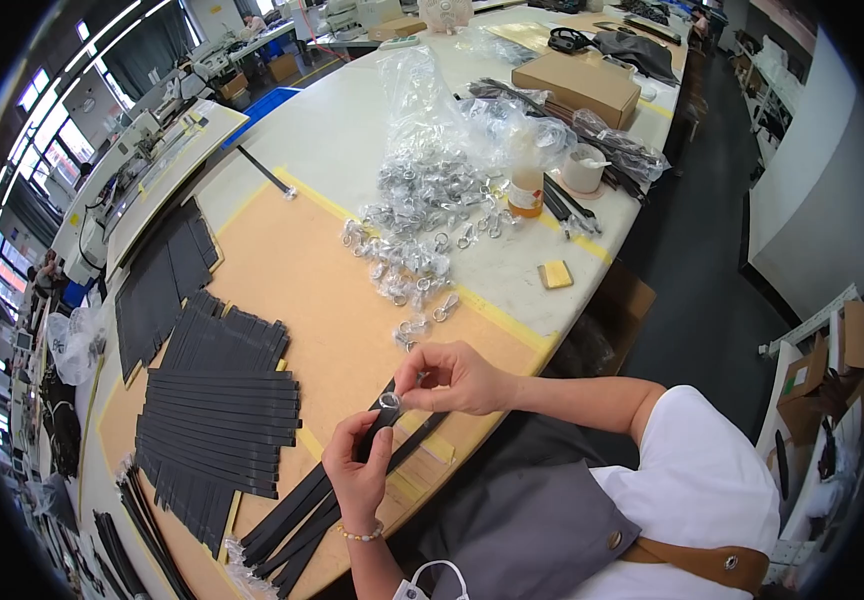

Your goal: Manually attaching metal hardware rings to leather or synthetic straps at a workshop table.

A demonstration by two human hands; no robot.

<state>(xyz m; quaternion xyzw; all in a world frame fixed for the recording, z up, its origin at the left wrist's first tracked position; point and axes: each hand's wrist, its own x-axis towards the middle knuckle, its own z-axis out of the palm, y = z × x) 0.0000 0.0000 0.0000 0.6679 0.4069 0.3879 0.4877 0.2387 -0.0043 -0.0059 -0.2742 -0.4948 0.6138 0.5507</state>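
Observation:
My left hand [360, 468] is closed around a black strap [380, 425] near the table's front edge, thumb along it. At the strap's upper part is a silver metal ring [389, 400]. My right hand [464, 378] pinches at the ring's right side, thumb and fingertips close together; whether it grips the ring or its clear wrapping is too small to tell. More black straps [292, 515] run below and beside my left hand. Beyond my hands, many silver metal clasps [422, 195] in clear plastic wrappers lie in a loose heap.
Stacked flat black strips [217, 420] cover the table's left. Far right are an amber liquid bottle [526, 190], a white tape roll [584, 168], a cardboard box [577, 85] and a yellow block [556, 274]. A strap with wrapped hardware [267, 172] lies at the far left.

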